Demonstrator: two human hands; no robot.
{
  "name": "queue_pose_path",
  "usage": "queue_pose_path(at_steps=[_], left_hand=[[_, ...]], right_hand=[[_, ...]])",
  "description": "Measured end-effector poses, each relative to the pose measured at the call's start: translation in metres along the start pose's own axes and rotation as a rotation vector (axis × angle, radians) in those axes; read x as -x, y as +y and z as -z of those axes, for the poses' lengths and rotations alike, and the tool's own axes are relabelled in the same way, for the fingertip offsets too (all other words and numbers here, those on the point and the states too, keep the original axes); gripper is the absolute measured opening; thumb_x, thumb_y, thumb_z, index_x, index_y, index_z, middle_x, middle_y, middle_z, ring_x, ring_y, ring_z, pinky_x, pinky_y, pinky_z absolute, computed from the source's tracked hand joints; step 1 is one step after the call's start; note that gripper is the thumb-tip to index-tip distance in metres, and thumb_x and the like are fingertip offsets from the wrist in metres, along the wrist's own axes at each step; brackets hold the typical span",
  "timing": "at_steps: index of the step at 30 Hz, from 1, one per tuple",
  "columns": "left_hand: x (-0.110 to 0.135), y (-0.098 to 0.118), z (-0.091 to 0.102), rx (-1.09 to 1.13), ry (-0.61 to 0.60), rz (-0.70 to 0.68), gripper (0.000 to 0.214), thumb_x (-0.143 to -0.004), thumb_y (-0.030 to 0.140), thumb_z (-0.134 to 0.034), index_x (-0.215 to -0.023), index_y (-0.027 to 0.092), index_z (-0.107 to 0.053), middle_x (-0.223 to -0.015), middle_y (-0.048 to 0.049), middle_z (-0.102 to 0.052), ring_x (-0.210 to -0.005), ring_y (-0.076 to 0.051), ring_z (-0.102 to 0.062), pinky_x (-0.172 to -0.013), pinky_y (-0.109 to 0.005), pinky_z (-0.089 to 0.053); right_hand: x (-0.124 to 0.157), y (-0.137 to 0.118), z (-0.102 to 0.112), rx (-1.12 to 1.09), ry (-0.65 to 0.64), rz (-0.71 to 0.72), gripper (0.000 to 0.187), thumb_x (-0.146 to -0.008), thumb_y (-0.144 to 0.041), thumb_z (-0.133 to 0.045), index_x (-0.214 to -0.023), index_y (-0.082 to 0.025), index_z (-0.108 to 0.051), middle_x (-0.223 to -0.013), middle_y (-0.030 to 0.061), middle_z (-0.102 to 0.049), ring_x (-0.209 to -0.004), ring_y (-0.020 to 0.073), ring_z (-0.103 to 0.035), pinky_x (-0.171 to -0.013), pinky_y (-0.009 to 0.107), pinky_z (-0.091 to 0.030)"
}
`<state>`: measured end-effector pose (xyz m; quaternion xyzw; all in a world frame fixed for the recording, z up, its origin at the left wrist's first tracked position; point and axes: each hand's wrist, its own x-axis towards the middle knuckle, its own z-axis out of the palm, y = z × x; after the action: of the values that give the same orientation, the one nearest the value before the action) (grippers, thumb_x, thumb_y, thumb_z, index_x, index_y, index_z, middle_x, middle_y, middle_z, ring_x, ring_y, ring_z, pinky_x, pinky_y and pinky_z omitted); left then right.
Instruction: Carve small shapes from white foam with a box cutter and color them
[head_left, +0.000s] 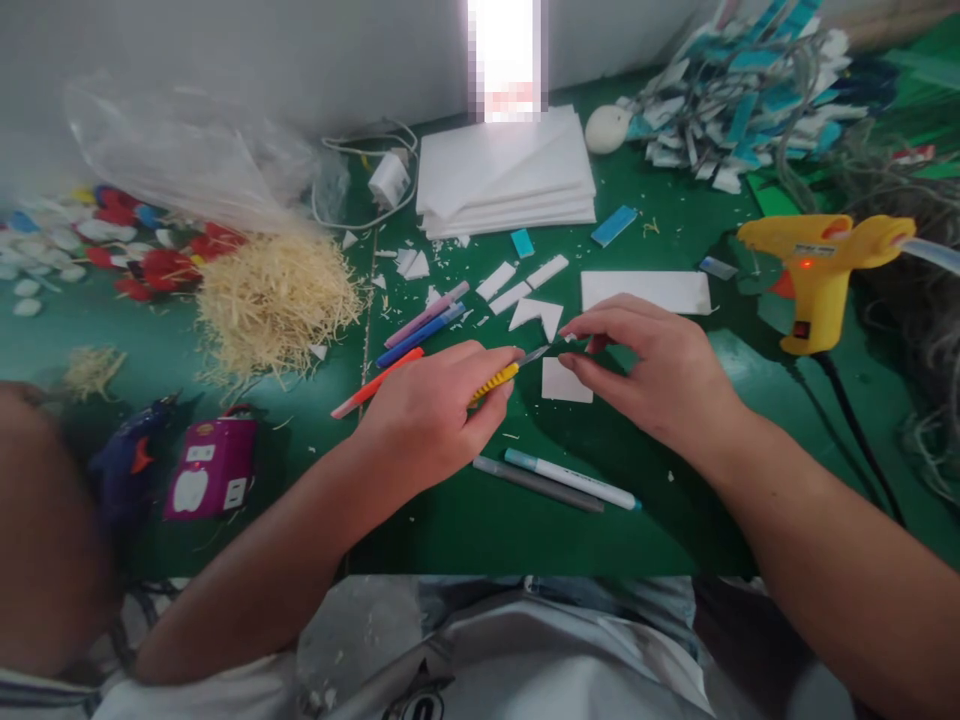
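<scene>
My left hand (431, 405) is closed around a yellow craft knife (495, 383), its blade pointing right toward my other hand. Close to the blade tip, my right hand (649, 365) has its fingers curled, with a small white foam scrap (571, 338) at the fingertips. Below them a white foam square (564, 382) lies on the green table. A notched white foam piece (537, 315) sits just beyond the blade, near white foam strips (511, 297). To the right lies a longer white foam rectangle (645, 290), partly behind my right hand.
White sheets (510, 180) are stacked at the back. Pens (424, 330) lie left of my hands; markers (574, 480) lie in front. A yellow glue gun (821, 260) stands right. Straw (277, 300), a purple box (211, 465) and another person's arm (52, 540) are left.
</scene>
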<state>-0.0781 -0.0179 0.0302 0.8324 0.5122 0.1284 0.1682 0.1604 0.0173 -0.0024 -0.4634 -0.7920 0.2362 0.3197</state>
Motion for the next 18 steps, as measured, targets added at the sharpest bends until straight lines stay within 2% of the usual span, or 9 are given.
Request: queue_pose_path(at_steps=[7,15,18], left_hand=[[-0.0001,0.0001,-0.0002,-0.003,-0.002,-0.007,0.036,-0.103,0.03,-0.048,-0.128,0.022,-0.072,-0.102,-0.0038,-0.078,-0.091,-0.02,-0.074,-0.071,-0.028,-0.052],[0.0007,0.0006,0.0021,-0.019,0.008,-0.034,0.037,-0.103,0.03,-0.047,-0.127,0.02,-0.073,-0.101,-0.0042,-0.079,-0.089,-0.019,-0.074,-0.072,-0.027,-0.052],[0.001,-0.0005,0.0028,-0.06,0.021,-0.016,0.036,-0.102,0.029,-0.048,-0.128,0.02,-0.072,-0.102,-0.004,-0.079,-0.089,-0.02,-0.074,-0.069,-0.028,-0.051]], right_hand=[[-0.0012,-0.0039,0.0039,-0.001,0.016,0.005,0.007,-0.089,-0.024,-0.068,-0.092,-0.025,-0.075,-0.094,0.0045,-0.077,-0.075,0.0186,-0.067,-0.073,0.035,-0.055],[-0.0019,-0.0026,0.0035,-0.03,0.006,0.006,0.017,-0.089,-0.017,-0.061,-0.087,-0.024,-0.075,-0.091,0.0043,-0.076,-0.077,0.0181,-0.068,-0.074,0.033,-0.054],[-0.0024,0.0009,0.0016,-0.004,0.004,0.0,0.015,-0.091,-0.022,-0.063,-0.084,-0.023,-0.076,-0.087,0.0053,-0.076,-0.074,0.018,-0.067,-0.07,0.033,-0.052]])
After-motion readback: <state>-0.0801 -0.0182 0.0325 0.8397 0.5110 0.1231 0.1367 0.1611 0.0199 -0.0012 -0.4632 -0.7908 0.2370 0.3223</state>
